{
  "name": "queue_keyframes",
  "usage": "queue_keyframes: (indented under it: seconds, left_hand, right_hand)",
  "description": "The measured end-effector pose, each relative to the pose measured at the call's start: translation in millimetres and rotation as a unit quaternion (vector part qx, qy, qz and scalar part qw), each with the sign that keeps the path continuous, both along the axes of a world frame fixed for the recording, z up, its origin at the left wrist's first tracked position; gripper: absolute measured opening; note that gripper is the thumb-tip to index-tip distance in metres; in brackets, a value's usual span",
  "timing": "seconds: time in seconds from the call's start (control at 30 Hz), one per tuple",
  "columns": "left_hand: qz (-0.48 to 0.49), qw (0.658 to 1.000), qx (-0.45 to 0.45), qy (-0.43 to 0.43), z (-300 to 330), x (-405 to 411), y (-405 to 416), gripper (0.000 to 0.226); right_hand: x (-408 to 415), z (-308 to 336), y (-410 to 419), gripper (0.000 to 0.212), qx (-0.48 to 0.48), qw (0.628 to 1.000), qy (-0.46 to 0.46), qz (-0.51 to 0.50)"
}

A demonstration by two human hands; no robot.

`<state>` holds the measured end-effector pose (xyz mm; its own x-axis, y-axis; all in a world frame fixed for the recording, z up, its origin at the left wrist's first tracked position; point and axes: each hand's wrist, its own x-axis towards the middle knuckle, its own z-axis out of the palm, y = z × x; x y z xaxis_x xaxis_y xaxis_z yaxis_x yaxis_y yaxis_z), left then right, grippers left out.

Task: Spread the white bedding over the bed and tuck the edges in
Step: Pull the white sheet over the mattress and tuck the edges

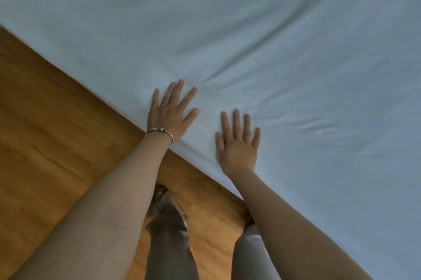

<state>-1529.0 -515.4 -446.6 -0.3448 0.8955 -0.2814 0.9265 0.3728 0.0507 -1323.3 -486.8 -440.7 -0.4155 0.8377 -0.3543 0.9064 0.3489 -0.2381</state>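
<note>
Head view: the white bedding (273,40) covers the bed across the upper and right part of the picture, and its near edge runs on a slant from the upper left down to the lower right. Soft creases fan out over the cloth from the spot just beyond the hands toward the far right.

The left hand (169,112) lies palm down on the bedding right at that near edge, its fingers (180,87) straight and spread wide, holding nothing. A metal bangle (160,131) sits on the left wrist (its two knobbed ends face up), just where the wrist crosses the edge of the bed.

The right hand (238,143) lies flat on the bedding as well, a little further along the edge toward the lower right and near the left hand but not touching it. Its fingers are straight too, slightly parted, gripping nothing; the cloth is faintly puckered just past the fingertips.

Beside the bed, to the left and below, is a wooden floor (57,143) of orange-brown boards. Between the two forearms the person's legs in grey trousers (169,245) stand on that floor, close against the side of the bed.
</note>
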Motion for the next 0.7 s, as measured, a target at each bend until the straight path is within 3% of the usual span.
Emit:
queue_keyframes:
  seconds: [0.13, 0.23, 0.43, 0.6, 0.7]
  left_hand:
    - [0.029, 0.999, -0.041, -0.021, 6.4, -83.1, -17.2, 0.061]
    - [-0.026, 0.998, -0.056, -0.016, 12.0, -122.3, -11.7, 0.063]
    - [-0.129, 0.991, -0.018, -0.027, 14.3, -182.7, 28.0, 0.057]
    - [-0.196, 0.98, 0.031, -0.015, 4.9, -268.7, 64.9, 0.06]
    - [-0.229, 0.973, 0.039, -0.004, 2.1, -322.2, 85.1, 0.063]
  right_hand:
    - [-70.9, 4.5, -23.5, 0.056, -0.031, 0.998, -0.005, -0.06]
    - [-108.5, 9.1, -22.1, 0.057, -0.039, 0.992, -0.004, -0.122]
    - [-196.0, 9.1, 0.8, 0.055, -0.026, 0.985, 0.005, -0.169]
    - [-278.1, -0.9, 25.9, 0.054, 0.007, 0.987, 0.003, -0.158]
    - [-335.5, -3.9, 47.3, 0.054, -0.001, 0.979, -0.002, -0.203]
